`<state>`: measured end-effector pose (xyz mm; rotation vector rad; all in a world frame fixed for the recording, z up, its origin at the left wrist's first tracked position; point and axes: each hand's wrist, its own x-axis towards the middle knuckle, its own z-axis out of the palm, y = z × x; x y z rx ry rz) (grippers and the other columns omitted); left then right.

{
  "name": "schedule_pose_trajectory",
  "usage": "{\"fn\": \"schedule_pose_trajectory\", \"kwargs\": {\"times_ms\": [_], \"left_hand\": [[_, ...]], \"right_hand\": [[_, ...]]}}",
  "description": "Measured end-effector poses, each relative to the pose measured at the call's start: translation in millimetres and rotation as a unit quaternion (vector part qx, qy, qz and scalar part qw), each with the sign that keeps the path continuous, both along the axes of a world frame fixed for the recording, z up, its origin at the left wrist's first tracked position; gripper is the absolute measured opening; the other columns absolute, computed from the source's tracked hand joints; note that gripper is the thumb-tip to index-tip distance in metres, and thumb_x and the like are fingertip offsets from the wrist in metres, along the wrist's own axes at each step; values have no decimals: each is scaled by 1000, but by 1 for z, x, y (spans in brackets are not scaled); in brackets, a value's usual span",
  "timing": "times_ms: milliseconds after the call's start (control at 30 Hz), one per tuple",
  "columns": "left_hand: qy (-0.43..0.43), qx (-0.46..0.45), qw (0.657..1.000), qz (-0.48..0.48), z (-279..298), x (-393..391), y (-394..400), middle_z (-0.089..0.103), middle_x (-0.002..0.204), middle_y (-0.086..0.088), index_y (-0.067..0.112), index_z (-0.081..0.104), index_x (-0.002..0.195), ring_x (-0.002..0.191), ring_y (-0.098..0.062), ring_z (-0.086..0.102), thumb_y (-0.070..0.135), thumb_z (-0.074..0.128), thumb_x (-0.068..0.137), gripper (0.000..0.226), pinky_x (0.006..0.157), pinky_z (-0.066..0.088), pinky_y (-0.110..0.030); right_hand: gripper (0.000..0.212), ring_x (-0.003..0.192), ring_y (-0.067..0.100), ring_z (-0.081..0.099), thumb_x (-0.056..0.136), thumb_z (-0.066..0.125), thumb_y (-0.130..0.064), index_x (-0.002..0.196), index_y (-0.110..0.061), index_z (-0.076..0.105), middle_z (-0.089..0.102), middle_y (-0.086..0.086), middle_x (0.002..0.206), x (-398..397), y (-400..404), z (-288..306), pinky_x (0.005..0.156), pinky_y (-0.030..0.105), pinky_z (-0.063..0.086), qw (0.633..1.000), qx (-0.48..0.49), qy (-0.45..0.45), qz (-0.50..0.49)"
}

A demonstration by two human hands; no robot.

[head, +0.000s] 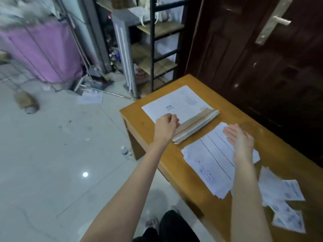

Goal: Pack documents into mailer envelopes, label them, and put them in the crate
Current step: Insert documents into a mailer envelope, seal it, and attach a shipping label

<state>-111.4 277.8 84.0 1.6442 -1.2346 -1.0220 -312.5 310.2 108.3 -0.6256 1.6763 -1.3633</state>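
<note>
A stack of white mailer envelopes point(176, 103) lies at the far end of the wooden table point(272, 147), its brown adhesive flap edge point(195, 124) facing me. My left hand point(166, 123) hovers over that flap with fingers curled; whether it pinches the flap cannot be told. Nearer lies a pile of white documents point(208, 165) with ruled lines. My right hand point(239, 138) is over the far end of this pile, fingers straight and flat. Several small printed labels point(286, 201) lie scattered at the table's right near end. No crate is in view.
A dark door point(262, 58) stands right behind the table. Left of the table is tiled floor point(61, 154) with a plastic bottle point(125, 151), a loose sheet point(91, 97) and a black metal shelf point(157, 49). My shoes and dark trousers point(174, 227) show below.
</note>
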Motion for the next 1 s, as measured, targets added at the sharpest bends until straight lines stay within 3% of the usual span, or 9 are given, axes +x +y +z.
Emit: {"fn": "schedule_pose_trajectory", "kwargs": {"times_ms": [300,533,667,833,1000], "left_hand": [[-25,28,999,40,-43,49,-71,71,88,-6,8,64,93,81,-16,66,19,41,98,27,71,52,-33],[-166,55,984,-34,-81,55,-147,67,95,-6,9,60,99,80,-24,62,14,38,96,22,58,44,-30],[-224,60,970,-68,-94,53,-184,66,103,-8,6,58,107,90,-23,61,11,40,97,22,68,47,-30],[-266,47,959,-92,-102,46,-216,62,108,-12,5,55,108,84,-22,55,14,39,99,21,63,45,-33],[-286,50,951,-105,-103,48,-240,59,118,-13,6,52,119,105,-29,56,15,43,97,25,72,44,-32]], "right_hand": [[20,97,21,67,93,53,-18,99,-4,65,68,14,107,52,-83,-53,97,31,49,999,33,-29,-15],[21,94,20,66,95,50,-22,89,-11,67,69,11,105,59,-152,-99,100,39,47,992,68,-59,-84],[18,91,18,68,91,53,-21,85,-11,68,70,6,95,59,-182,-113,97,39,49,985,80,-69,-136],[24,91,17,68,90,51,-20,74,-19,67,73,8,98,55,-190,-122,92,37,51,976,104,-46,-187],[23,99,26,65,91,50,-18,89,-11,72,72,9,102,53,-189,-135,93,42,49,960,164,-12,-225]]}}
